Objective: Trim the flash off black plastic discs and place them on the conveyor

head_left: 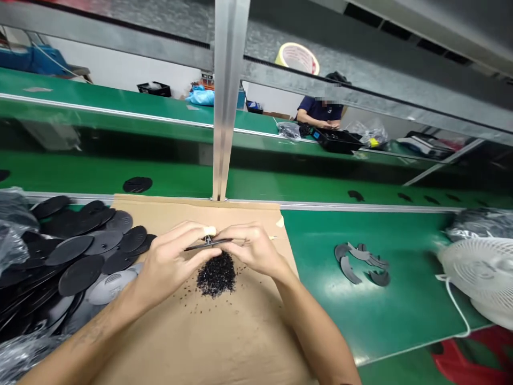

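My left hand (170, 260) and my right hand (252, 248) meet over a sheet of brown cardboard (224, 342). Together they pinch a thin black disc (208, 243), seen edge-on between the fingertips. My left thumb wears a pale finger cot. Directly under the hands lies a small heap of black shavings (216, 275), with loose specks scattered around it on the cardboard.
A pile of black oval discs (76, 251) lies at my left, partly in plastic bags. Curved black offcuts (360, 262) rest on the green bench at right, beside a white fan (483, 278). Discs ride the green conveyor (137, 184). A person (320, 112) works across it.
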`<state>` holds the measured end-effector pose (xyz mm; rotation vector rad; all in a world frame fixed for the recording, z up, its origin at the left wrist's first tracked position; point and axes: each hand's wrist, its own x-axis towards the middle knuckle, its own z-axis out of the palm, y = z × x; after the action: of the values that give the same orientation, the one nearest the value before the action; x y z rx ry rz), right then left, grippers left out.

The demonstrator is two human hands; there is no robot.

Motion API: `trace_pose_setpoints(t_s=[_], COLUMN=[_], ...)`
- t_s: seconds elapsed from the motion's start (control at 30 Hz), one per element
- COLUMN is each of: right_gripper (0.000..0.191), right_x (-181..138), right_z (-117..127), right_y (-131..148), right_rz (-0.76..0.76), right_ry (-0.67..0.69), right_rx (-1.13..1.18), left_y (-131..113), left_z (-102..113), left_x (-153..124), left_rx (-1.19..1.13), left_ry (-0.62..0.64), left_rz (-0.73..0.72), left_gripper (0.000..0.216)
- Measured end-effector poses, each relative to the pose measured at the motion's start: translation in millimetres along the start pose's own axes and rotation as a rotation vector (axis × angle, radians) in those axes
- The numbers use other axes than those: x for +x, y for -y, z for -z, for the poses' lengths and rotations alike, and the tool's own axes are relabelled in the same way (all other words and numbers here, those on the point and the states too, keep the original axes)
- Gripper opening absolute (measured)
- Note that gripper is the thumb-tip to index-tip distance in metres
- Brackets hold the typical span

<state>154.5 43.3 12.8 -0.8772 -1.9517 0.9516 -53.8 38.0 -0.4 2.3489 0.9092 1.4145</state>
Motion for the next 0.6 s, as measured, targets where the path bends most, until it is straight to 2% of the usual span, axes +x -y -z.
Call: trace_pose_setpoints(t_s=[0.1, 0.2, 0.4, 0.6], right_gripper=[0.013, 0.012, 0.014, 0.021], right_x=[-0.3, 1.3, 5.2, 14.5], right_z=[-0.9, -0.6, 4.0, 6.5], right_y=[2.1, 4.5, 8.3, -4.1], right_rz=[-0.079, -0.09, 0.129, 0.298], right_ry=[-0.031, -0.036, -0.103, -0.046], right_rx=[0.07, 0.055, -0.099, -0.214], left_y=[-0.2, 0.3, 3.5, 15.6], left_z=[0.3, 0.0, 1.6, -1.7], left_x=[-1.3, -2.3, 2.8, 0.7], left_rx=[-0.04, -0.002, 0.133, 0.286], left_ry=[0.024, -0.011, -0.016, -0.001], left_rz=[0.062, 0.033, -0.047, -0.093], left_gripper=[0.022, 0.019, 0.021, 0.018])
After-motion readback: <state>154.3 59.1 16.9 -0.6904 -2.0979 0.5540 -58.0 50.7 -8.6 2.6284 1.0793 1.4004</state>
